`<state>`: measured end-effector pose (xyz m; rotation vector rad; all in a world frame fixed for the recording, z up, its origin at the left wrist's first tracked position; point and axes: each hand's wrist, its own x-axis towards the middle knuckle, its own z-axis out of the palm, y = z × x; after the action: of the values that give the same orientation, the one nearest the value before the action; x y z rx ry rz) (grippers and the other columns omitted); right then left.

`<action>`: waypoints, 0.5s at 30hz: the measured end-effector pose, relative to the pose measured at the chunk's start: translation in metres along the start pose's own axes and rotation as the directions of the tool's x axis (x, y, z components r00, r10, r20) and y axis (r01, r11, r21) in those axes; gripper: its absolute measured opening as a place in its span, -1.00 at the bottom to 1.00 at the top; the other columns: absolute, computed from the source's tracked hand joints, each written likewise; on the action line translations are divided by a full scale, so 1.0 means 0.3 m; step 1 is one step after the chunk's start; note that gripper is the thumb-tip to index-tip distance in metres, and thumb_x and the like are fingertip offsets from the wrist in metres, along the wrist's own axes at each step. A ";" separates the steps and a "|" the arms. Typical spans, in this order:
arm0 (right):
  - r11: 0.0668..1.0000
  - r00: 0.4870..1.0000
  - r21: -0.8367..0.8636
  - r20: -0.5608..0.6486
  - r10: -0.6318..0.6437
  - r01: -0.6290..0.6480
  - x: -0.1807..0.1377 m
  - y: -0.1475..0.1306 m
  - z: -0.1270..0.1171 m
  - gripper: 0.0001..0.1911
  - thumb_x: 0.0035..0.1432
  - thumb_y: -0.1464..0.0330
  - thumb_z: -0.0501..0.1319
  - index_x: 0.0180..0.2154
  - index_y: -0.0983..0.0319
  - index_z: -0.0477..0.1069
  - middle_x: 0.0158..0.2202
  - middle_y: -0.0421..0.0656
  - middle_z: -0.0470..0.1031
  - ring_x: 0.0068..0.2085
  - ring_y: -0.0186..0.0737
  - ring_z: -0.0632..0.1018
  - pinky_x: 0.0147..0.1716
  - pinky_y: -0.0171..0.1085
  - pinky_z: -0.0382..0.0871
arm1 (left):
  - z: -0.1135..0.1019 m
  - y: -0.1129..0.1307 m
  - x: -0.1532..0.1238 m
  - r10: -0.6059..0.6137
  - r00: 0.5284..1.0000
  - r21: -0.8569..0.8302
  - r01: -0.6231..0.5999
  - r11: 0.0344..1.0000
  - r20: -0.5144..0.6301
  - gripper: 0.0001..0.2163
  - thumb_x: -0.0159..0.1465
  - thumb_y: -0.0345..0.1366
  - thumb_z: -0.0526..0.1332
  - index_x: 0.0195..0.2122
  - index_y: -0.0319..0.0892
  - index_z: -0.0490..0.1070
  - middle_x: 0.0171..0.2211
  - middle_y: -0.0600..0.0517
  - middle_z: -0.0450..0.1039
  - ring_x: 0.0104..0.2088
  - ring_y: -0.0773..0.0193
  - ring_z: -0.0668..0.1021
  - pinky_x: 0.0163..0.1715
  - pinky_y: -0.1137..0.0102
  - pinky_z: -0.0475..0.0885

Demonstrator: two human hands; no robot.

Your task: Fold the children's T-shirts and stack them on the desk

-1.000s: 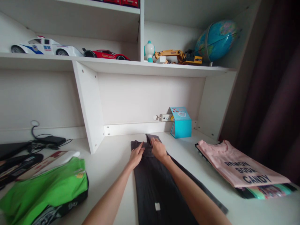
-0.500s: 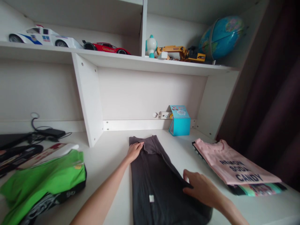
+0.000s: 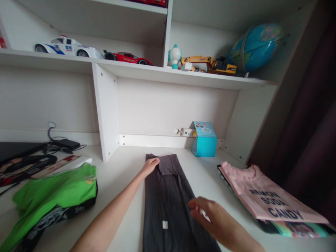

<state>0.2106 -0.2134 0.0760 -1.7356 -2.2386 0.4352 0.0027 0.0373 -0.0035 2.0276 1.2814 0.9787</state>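
Note:
A dark grey garment [image 3: 168,199] lies folded into a long strip on the white desk [image 3: 126,175], running away from me. My left hand [image 3: 150,165] rests on its far left corner, fingers curled on the cloth edge. My right hand [image 3: 210,215] lies over the garment's right edge nearer to me, fingers stretched out and a little blurred. A small white label shows on the cloth near the front.
A green garment pile [image 3: 52,196] lies at left, with cables and a charger [image 3: 64,143] behind it. A folded pink shirt [image 3: 265,196] on other folded clothes sits at right. A blue box [image 3: 206,141] stands at the back wall. Toy cars and a globe [image 3: 256,45] fill the shelf.
My right hand has left the far end of the garment and come back toward me along its right side. The right flap now lies folded in, so the strip is narrower.

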 end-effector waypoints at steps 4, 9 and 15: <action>0.992 0.989 -0.118 -0.134 -0.069 0.054 0.132 0.086 0.080 -0.54 0.18 0.36 -0.07 0.10 0.36 0.18 0.16 0.05 0.15 0.16 -0.13 0.22 0.11 -0.16 0.11 | 0.012 0.041 0.016 -0.045 0.998 0.049 0.047 0.998 -0.034 -0.65 0.11 -0.21 0.19 -0.10 -0.26 0.42 -0.09 -0.07 0.45 -0.09 0.17 0.47 -0.08 0.41 0.32; 0.988 0.998 -0.157 0.066 0.015 -0.005 0.153 0.137 0.170 -0.38 0.24 0.13 -0.20 0.21 0.38 -0.10 0.25 -0.02 -0.16 0.24 -0.11 -0.09 0.17 0.00 -0.09 | 0.004 0.069 0.016 -0.096 0.994 0.166 0.103 0.981 -0.053 -0.58 0.03 -0.34 0.25 -0.04 -0.27 0.36 -0.06 -0.10 0.41 -0.08 0.19 0.46 -0.08 0.43 0.31; 0.983 0.997 -0.179 0.069 -0.020 0.032 0.175 0.119 0.097 -0.38 0.23 0.10 -0.18 0.21 0.29 -0.08 0.25 -0.04 -0.13 0.24 -0.08 -0.04 0.14 0.06 -0.07 | 0.005 0.129 0.001 -0.055 0.998 0.362 0.066 0.930 -0.040 -0.70 0.07 -0.30 0.20 -0.16 -0.28 0.43 -0.01 -0.20 0.31 -0.01 -0.01 0.37 0.00 0.22 0.22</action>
<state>0.2180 -0.1562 0.0368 -1.8003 -2.4117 0.2968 0.0241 0.0219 0.0250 2.2343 1.6302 0.7879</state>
